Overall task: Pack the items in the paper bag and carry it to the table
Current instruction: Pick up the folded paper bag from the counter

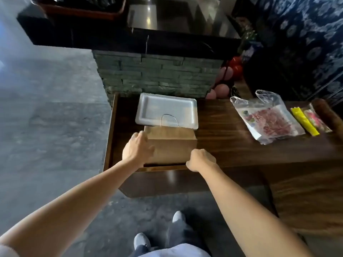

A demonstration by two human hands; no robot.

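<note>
A brown paper bag lies flat and folded on the dark wooden counter, its thin handle loop over a white foam tray just behind it. My left hand grips the bag's left edge. My right hand pinches the bag's near right corner. To the right lie a clear plastic bag of red-patterned packets, a yellow stick packet and a small red-and-clear packet.
A stone-faced pillar with a black ledge rises behind the counter. Red and pink round fruits sit at the back right. Grey floor lies to the left and below, where my shoes show.
</note>
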